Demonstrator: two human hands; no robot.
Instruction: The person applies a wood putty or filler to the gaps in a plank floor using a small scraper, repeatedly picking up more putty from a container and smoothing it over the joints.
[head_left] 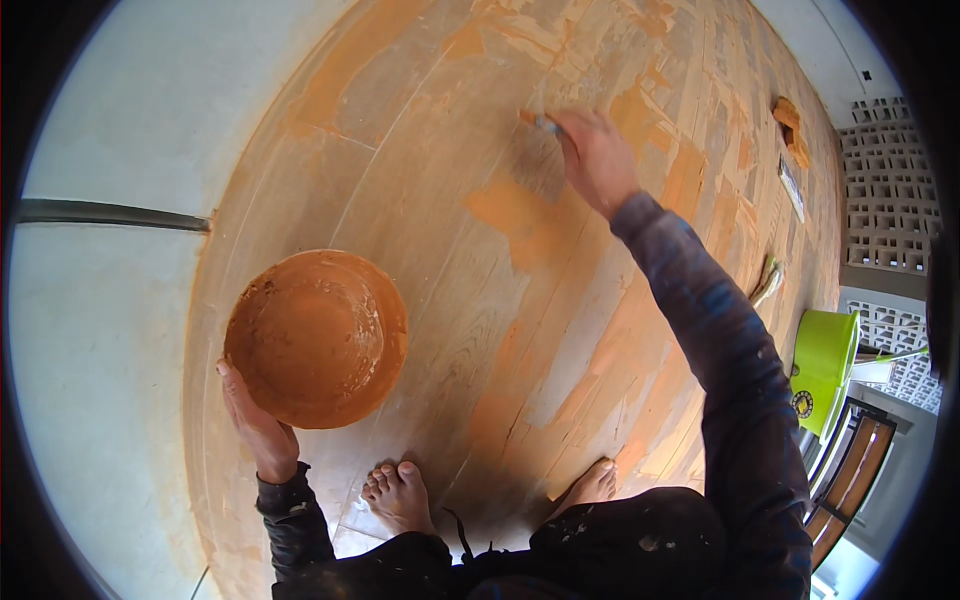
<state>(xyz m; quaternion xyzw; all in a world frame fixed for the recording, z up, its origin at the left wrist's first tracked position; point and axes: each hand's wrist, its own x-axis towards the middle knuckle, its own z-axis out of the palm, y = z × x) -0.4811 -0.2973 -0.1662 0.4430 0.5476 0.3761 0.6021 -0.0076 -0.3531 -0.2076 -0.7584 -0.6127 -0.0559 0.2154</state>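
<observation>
Grip of the right hand (598,160) is closed around a small tool (545,123), apparently a putty knife or narrow scraper, whose tip meets the wooden plank floor (420,150) at the far reach of the outstretched arm, while the left hand (255,425) cups the near rim of a round bowl (318,335) coated inside with orange-brown filler, fingers curled under its edge and holding it just above the boards beside the person's bare feet (400,497). Orange patches of filler (520,215) already mark several planks between the feet and the tool, with paler, unfilled wood around them. Doing this pass well seems to call for a low blade angle and firm, even pressure along the grain, so that filler is pressed into the seam rather than left proud of the surface, and for keeping the bowl level and close so reloads are short. The long reach looks like a risk to balance and to steady pressure; shifting the feet nearer would likely help. At the right edge lie a lime-green bucket (825,365), a brush (768,280) and sanding blocks (792,130) along a patterned block wall (885,180).
</observation>
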